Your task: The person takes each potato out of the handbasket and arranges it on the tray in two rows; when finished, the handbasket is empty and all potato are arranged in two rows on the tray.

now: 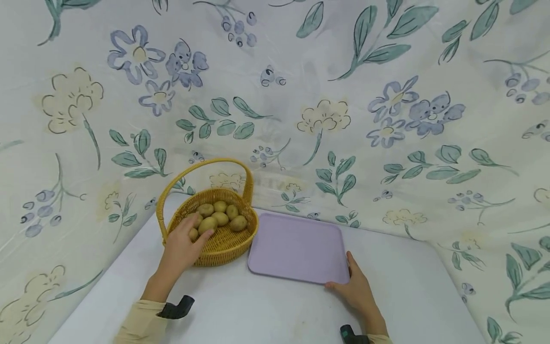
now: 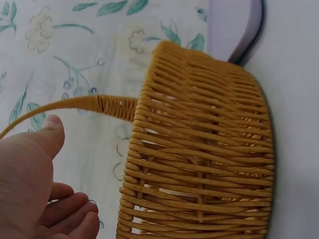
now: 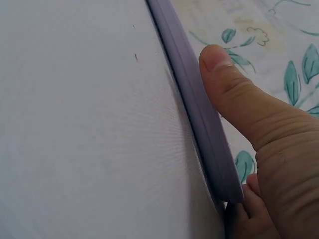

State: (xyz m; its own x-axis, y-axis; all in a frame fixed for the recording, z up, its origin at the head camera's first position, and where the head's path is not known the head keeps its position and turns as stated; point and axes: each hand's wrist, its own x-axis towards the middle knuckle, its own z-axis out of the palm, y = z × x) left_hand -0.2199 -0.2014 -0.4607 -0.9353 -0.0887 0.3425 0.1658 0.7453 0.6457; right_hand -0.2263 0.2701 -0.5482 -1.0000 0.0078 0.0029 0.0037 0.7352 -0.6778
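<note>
Wicker basket [image 1: 221, 259] set at table's back left, handle raised, right edge just beside lavender tray [image 1: 301, 246]. Near-left rim crossed by left hand [image 1: 182, 246] — thumb and fingers held apart over potatoes [image 1: 220, 219]; contact cannot be told. Tray's near-right corner held between thumb and fingers of right hand [image 1: 355, 289]. Moving room offered by white tabletop [image 1: 253, 306] — along tray's near and right edges.
</note>
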